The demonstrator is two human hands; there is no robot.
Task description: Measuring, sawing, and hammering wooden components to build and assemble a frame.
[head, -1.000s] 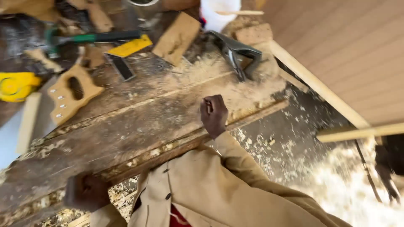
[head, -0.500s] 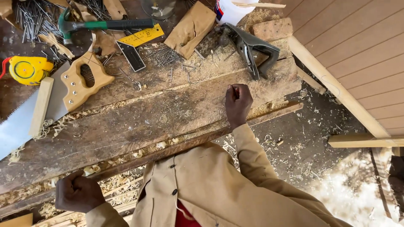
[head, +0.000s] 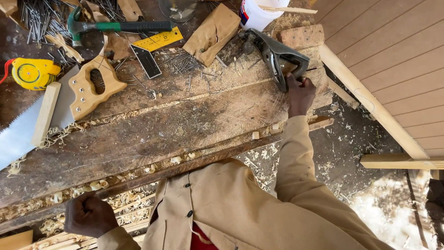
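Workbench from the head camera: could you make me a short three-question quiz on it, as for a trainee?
1. True or false: the right hand touches the hand plane.
2. What lies across the handsaw blade? A) a wooden stick B) a claw hammer C) a tape measure
3. What is the left hand doing?

Key:
1. True; it reaches the plane's rear end.
2. A; the wooden stick lies across it, the claw hammer and yellow tape measure lie farther up the bench.
3. It is clenched in a fist at the workbench near edge, holding nothing visible.
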